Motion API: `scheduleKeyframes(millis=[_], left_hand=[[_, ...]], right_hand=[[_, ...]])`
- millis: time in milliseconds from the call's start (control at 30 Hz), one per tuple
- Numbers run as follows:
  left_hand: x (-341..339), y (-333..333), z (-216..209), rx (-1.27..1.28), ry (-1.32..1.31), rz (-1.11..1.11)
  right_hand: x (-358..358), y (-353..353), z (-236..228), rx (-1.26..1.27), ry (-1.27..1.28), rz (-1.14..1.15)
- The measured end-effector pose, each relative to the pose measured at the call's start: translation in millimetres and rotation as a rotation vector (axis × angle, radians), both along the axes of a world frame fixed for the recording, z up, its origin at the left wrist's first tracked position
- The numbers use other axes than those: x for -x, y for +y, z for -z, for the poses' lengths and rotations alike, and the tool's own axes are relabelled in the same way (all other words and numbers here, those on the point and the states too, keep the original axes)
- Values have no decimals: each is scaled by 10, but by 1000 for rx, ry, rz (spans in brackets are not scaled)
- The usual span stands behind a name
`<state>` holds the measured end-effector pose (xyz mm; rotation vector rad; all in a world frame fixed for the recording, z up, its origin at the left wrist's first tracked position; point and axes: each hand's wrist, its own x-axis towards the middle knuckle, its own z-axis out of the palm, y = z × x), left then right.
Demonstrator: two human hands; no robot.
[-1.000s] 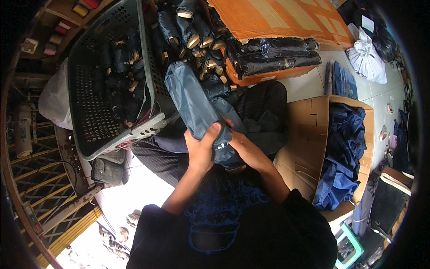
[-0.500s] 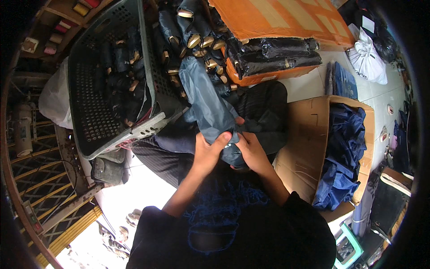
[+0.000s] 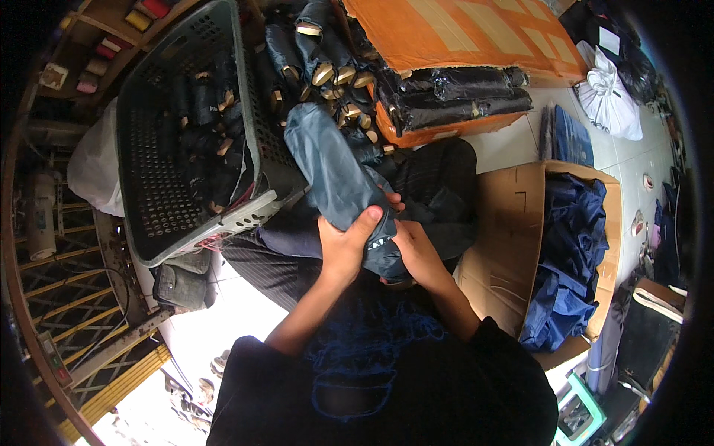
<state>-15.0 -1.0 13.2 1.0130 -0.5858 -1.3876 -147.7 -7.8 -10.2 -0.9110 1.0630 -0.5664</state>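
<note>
A dark blue-grey folded umbrella (image 3: 327, 163), wrapped in slack fabric, slants up and left from my lap. My left hand (image 3: 343, 249) grips its lower part, thumb pressed on top. Against its right side, my right hand (image 3: 416, 249) is closed on the same fabric near the lower end. Small white lettering shows between the hands. What lies under the fingers is hidden. Just past the umbrella's top, several similar dark umbrellas (image 3: 323, 56) with pale gold ends lie piled.
A dark green perforated basket (image 3: 145, 171) of similar umbrellas stands at left. Far ahead, an orange carton (image 3: 454, 37) sits above black plastic-wrapped bundles (image 3: 468, 97). At right is an open cardboard box (image 3: 498, 230) holding navy fabric (image 3: 569, 245). A teal stool (image 3: 587, 409) stands lower right.
The umbrella's upper end has tipped left and slightly nearer. My left thumb has moved a little up along the fabric, and more of the white lettering shows. Both hands still hold it.
</note>
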Motion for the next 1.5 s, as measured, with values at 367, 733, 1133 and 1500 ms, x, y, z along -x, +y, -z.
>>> scheduleKeyframes(millis=[367, 733, 1133, 1500], left_hand=[[-202, 57, 158, -16, 217, -8], [-380, 16, -27, -41, -35, 91], [-160, 86, -33, -96, 57, 14], [-569, -240, 5, 197, 114, 246]], right_hand=[[-142, -19, -107, 59, -60, -112], [-131, -100, -229, 560, 143, -156], [-143, -29, -31, 103, -107, -41], [-127, -89, -64, -143, -322, -191]])
